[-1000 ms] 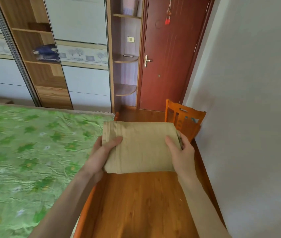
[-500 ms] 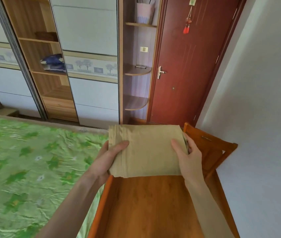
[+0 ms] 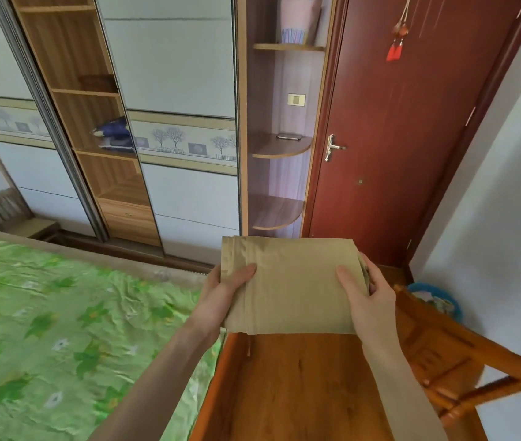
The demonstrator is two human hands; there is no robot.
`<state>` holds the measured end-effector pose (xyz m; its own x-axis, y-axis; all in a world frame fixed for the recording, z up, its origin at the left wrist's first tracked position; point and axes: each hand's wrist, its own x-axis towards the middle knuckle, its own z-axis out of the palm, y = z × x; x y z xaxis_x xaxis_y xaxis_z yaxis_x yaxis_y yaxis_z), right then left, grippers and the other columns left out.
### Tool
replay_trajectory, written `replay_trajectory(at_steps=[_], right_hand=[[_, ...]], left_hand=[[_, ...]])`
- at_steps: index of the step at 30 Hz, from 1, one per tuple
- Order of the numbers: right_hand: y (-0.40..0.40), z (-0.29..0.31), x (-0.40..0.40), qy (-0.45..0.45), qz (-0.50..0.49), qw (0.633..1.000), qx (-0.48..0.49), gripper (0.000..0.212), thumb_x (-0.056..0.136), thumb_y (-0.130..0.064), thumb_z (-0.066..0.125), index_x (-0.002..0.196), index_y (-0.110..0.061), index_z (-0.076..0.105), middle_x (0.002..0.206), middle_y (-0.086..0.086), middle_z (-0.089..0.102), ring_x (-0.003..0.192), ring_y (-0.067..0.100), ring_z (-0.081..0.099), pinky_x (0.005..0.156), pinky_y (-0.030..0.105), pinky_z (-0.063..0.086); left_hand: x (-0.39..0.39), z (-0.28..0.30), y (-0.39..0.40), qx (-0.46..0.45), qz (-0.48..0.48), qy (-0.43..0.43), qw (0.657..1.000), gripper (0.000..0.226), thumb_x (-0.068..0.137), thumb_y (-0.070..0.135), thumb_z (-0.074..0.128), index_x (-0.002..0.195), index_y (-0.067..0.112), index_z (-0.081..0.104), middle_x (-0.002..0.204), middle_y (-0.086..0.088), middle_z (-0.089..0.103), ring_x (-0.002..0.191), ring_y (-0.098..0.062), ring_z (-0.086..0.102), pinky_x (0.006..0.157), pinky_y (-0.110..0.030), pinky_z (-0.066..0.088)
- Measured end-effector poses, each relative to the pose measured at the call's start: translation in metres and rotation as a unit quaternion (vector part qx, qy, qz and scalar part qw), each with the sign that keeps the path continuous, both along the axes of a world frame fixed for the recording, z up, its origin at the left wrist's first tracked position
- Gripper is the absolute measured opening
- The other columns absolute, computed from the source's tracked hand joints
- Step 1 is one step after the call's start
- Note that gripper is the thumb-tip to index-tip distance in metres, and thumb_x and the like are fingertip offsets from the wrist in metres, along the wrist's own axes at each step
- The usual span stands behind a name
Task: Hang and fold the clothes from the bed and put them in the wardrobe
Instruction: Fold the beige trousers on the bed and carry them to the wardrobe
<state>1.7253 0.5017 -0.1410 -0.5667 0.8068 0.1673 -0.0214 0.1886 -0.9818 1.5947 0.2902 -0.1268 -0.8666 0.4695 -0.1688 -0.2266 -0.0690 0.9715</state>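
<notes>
A folded tan garment (image 3: 291, 284) is held flat in front of me, above the far end of an orange-brown wooden table (image 3: 300, 386). My left hand (image 3: 225, 289) grips its left edge, thumb on top. My right hand (image 3: 369, 297) grips its right edge the same way. The wardrobe (image 3: 176, 90) stands ahead with an open shelf column (image 3: 94, 128); a folded blue item (image 3: 111, 135) lies on one shelf. The bed (image 3: 46, 329) with a green flowered cover lies to my left.
A dark red door (image 3: 405, 138) is shut ahead right, beside corner shelves (image 3: 280, 148). An orange wooden chair (image 3: 450, 354) stands right of the table, a blue basket (image 3: 437, 300) behind it. A small wooden stool (image 3: 14, 214) sits far left by the wardrobe.
My view has risen and come nearer to the wardrobe and door. Both hands keep the same hold on the folded garment, which has moved forward over the table's far end.
</notes>
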Motion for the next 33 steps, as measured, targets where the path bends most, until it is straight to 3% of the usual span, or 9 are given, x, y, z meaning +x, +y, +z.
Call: replay_trajectory(at_steps=[7,12,16,19,23,27,29,31,33], right_hand=[[0.086,0.011,-0.123,0.022,0.037,0.999,-0.014,0.053,0.094,-0.049,0.070,0.144,-0.050,0.050,0.112,-0.045,0.057,0.104,-0.021,0.055,0.079,0.011,0.044],[0.126,0.017,-0.201,0.015,0.085,0.996,-0.005,0.053,0.095,-0.048,0.071,0.145,-0.046,0.052,0.124,-0.033,0.059,0.112,-0.010,0.058,0.090,0.019,0.049],[0.153,0.016,-0.265,0.011,0.114,0.993,-0.003,0.057,0.096,-0.046,0.071,0.149,-0.039,0.053,0.128,-0.028,0.061,0.118,-0.003,0.058,0.097,0.027,0.050],[0.171,0.015,-0.319,0.009,0.142,0.990,0.002,0.045,0.096,-0.046,0.071,0.138,-0.049,0.056,0.116,-0.035,0.065,0.110,-0.009,0.062,0.090,0.023,0.051],[0.195,0.014,-0.398,0.009,0.172,0.985,0.001,0.042,0.094,-0.049,0.072,0.133,-0.054,0.058,0.119,-0.029,0.068,0.111,-0.004,0.064,0.095,0.030,0.054],[0.210,0.022,-0.486,-0.004,0.214,0.977,0.004,0.030,0.095,-0.050,0.071,0.108,-0.073,0.057,0.113,-0.038,0.065,0.105,-0.009,0.064,0.090,0.026,0.053],[0.218,0.027,-0.530,-0.008,0.233,0.972,0.012,0.031,0.095,-0.049,0.071,0.106,-0.075,0.058,0.114,-0.035,0.067,0.105,-0.008,0.065,0.088,0.024,0.053],[0.226,0.032,-0.570,-0.010,0.239,0.971,0.020,0.033,0.095,-0.047,0.072,0.105,-0.076,0.058,0.111,-0.035,0.068,0.104,-0.009,0.065,0.083,0.014,0.053],[0.231,0.036,-0.606,-0.011,0.247,0.968,0.035,0.040,0.095,-0.045,0.073,0.098,-0.082,0.055,0.105,-0.042,0.066,0.099,-0.017,0.062,0.071,0.001,0.048]], left_hand=[[-0.116,0.005,0.082,-0.001,0.056,0.035,0.998,0.071,0.067,0.053,0.090,0.126,0.020,0.067,0.108,0.003,0.081,0.097,-0.016,0.079,0.070,-0.026,0.062],[-0.183,0.000,0.114,0.001,0.094,0.031,0.995,0.078,0.065,0.056,0.091,0.129,0.020,0.066,0.112,0.002,0.080,0.100,-0.018,0.078,0.079,-0.035,0.061],[-0.237,-0.006,0.136,0.008,0.122,0.024,0.992,0.073,0.067,0.053,0.090,0.128,0.020,0.067,0.110,0.003,0.080,0.098,-0.016,0.078,0.072,-0.030,0.062],[-0.283,-0.010,0.152,0.021,0.142,0.020,0.989,0.070,0.068,0.049,0.090,0.126,0.018,0.068,0.108,0.003,0.081,0.095,-0.015,0.079,0.066,-0.023,0.061],[-0.350,-0.014,0.172,0.033,0.163,0.017,0.986,0.069,0.070,0.046,0.090,0.128,0.016,0.067,0.110,0.002,0.081,0.096,-0.017,0.079,0.069,-0.026,0.062],[-0.426,-0.010,0.184,0.032,0.194,0.020,0.980,0.070,0.071,0.048,0.090,0.129,0.016,0.067,0.113,0.001,0.080,0.101,-0.019,0.078,0.085,-0.039,0.062],[-0.462,-0.009,0.189,0.034,0.204,0.021,0.978,0.065,0.077,0.046,0.091,0.130,0.017,0.067,0.113,0.001,0.080,0.101,-0.018,0.078,0.081,-0.035,0.062],[-0.495,-0.009,0.195,0.042,0.207,0.027,0.977,0.062,0.080,0.045,0.090,0.130,0.018,0.067,0.114,0.002,0.080,0.101,-0.018,0.078,0.080,-0.033,0.063],[-0.524,-0.008,0.199,0.039,0.217,0.029,0.975,0.065,0.076,0.047,0.089,0.130,0.018,0.066,0.115,0.000,0.080,0.104,-0.021,0.078,0.090,-0.043,0.062]])
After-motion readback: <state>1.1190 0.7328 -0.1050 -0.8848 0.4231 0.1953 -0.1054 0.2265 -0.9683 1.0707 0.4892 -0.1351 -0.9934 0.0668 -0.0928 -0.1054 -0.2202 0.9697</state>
